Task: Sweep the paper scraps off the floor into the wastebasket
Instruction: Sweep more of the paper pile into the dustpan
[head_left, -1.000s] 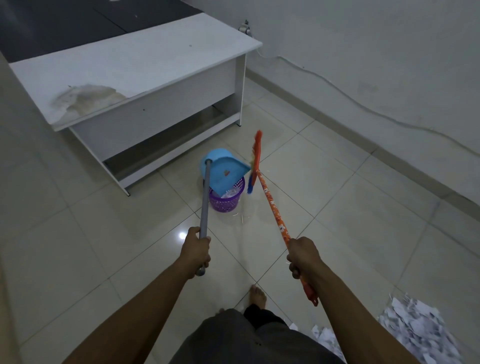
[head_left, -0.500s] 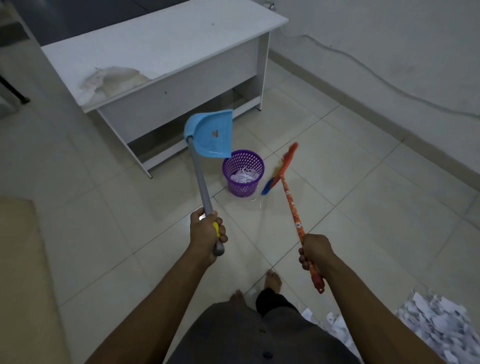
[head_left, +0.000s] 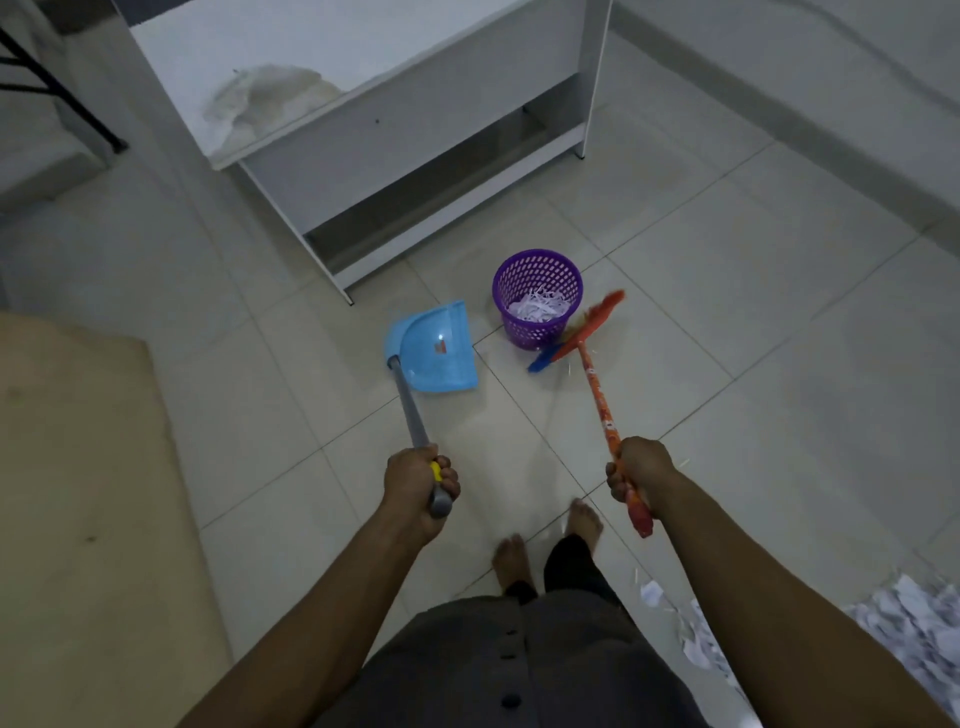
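Your L hand (head_left: 418, 486) is fisted tight round the grey metal handle (head_left: 413, 415) of the light-blue plastic dustpan (head_left: 434, 348), thumb by a yellow band. The pan is fwd of that grip; can't tell if its lip touches the tile.

Your R hand (head_left: 641, 475) is clamped round the orange patterned broom stick (head_left: 600, 400), w/ the red end cap poking out behind the grip. The orange-and-blue bristle head (head_left: 582, 332) is fwd of the grip, blurred, right up against the near-right wall of the purple plastic mesh wastebasket (head_left: 519, 327).

The basket is upright, fwd of both grips and closer to the R line, w/ white shredded paper (head_left: 537, 306) inside. The loose white paper scrap pile (head_left: 909, 634) is on the floor behind and right of the R grip, partly cut by your forearm.

Edges: white desk (head_left: 415, 130) foot is fwd-left of the basket w/ a tile gap between. A beige mat (head_left: 78, 467) edge runs left of the L grip. Open tile (head_left: 753, 312) right of the R grip out to the wall skirting. Bare feet (head_left: 511, 558) sit between and behind the grips.
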